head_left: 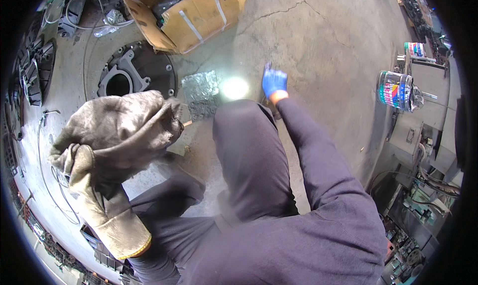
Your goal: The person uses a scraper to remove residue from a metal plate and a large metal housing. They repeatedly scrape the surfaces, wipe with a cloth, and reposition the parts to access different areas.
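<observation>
My left hand (82,185), in a thick tan work glove with a yellow cuff edge, is closed on a bunched grey-brown rag (124,128). The stained rag hangs in the air over the floor, left of my knees. My right hand (274,82), in a blue glove, is stretched out past my right knee above the concrete. One finger points forward while the others look curled in; whether anything is inside them is hidden. Beyond the rag lies a dark round metal casting (135,71), partly covered by it. Nearby is a shiny, crinkled silver-grey sheet (200,88).
An open cardboard box (204,21) with white straps stands at the far side. Dark metal parts (37,71) and a thin cable (45,150) lie to the left. At right, a colourful can (396,90) and a smaller can (414,50) sit by grey machinery (423,135).
</observation>
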A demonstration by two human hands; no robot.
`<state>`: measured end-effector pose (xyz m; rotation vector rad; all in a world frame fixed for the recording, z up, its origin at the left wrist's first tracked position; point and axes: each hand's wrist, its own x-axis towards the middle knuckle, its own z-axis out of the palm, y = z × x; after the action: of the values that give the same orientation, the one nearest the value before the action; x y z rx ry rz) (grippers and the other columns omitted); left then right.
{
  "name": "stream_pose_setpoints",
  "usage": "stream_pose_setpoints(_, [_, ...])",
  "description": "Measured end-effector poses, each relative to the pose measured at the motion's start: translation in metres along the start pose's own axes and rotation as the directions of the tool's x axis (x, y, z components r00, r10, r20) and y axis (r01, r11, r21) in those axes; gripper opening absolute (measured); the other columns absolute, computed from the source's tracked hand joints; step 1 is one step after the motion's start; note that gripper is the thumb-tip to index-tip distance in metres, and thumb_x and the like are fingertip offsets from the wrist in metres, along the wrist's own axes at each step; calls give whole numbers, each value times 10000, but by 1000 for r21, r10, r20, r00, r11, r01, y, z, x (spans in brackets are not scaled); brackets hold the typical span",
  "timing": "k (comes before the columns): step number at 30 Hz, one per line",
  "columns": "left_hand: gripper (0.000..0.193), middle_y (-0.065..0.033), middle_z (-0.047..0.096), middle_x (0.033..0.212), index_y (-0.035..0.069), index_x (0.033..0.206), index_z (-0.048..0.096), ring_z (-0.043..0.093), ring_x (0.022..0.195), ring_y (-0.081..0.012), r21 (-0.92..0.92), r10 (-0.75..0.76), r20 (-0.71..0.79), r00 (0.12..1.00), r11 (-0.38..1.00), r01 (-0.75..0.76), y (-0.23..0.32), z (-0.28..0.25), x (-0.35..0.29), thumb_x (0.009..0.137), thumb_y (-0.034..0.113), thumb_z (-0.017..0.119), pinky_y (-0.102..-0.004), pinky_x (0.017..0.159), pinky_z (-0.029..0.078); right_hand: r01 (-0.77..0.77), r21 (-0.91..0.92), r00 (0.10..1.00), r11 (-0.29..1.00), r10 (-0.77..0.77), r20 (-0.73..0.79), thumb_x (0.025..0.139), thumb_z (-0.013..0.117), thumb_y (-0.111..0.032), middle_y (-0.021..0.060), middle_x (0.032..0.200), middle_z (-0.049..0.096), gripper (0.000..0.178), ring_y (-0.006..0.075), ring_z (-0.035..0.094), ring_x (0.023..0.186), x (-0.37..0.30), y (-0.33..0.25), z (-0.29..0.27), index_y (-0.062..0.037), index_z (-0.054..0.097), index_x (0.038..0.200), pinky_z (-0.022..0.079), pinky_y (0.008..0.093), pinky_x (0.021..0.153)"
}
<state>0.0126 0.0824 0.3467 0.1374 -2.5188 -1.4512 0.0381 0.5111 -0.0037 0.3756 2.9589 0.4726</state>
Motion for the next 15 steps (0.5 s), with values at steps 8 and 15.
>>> stream_pose_setpoints(8, [322, -67, 582, 1392, 60, 1335, 649, 565, 1268, -175, -442, -382, 84, 920, 814, 378, 17, -1, 6, 1016, 100, 627, -360, 1098, 462, -43, 100, 996, 994, 35, 83, 965, 481, -176, 107, 836, 760, 530, 273, 748, 702, 6, -3, 36, -23, 544, 1469, 545, 457, 603])
stream_pose_setpoints(15, [296, -30, 659, 1113, 21, 1227, 682, 613, 1007, -111, -491, -456, 31, 889, 768, 411, 34, 9, 13, 981, 183, 713, -269, 917, 483, -22, 43, 969, 999, 11, 245, 962, 498, -177, 115, 849, 767, 579, 271, 748, 701, 11, -8, 33, -23, 487, 1520, 537, 467, 588])
